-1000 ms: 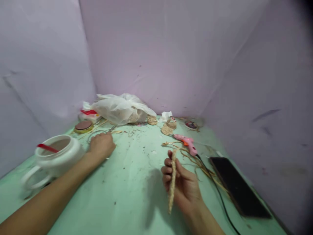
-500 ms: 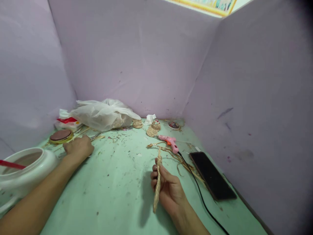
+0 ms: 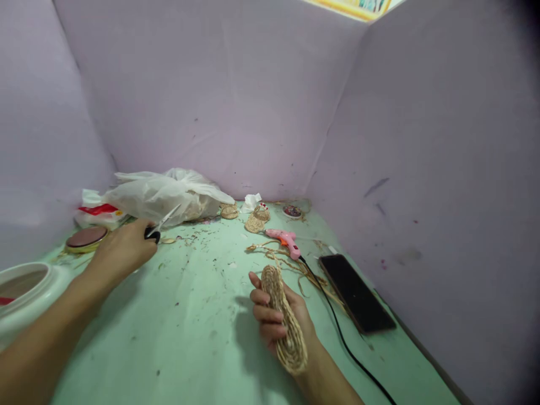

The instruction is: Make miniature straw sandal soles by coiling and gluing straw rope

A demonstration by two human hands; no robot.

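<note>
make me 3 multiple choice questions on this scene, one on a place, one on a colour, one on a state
1. Where does the phone lie?
A. by the right wall, past the glue gun's cord
B. under the plastic bag
C. inside the white jar

2. What colour is the glue gun?
A. blue
B. pink
C. black

3. How is the woven sole held?
A. it lies flat on the table, untouched
B. it is pinched by the left hand
C. it is gripped in the right hand, its flat face to the camera

Answers:
1. A: the dark phone lies flat near the right wall, beyond the black cord.
2. B: its body is pink with an orange trigger.
3. C: the right hand curls around it, while the left hand holds scissors.
</note>
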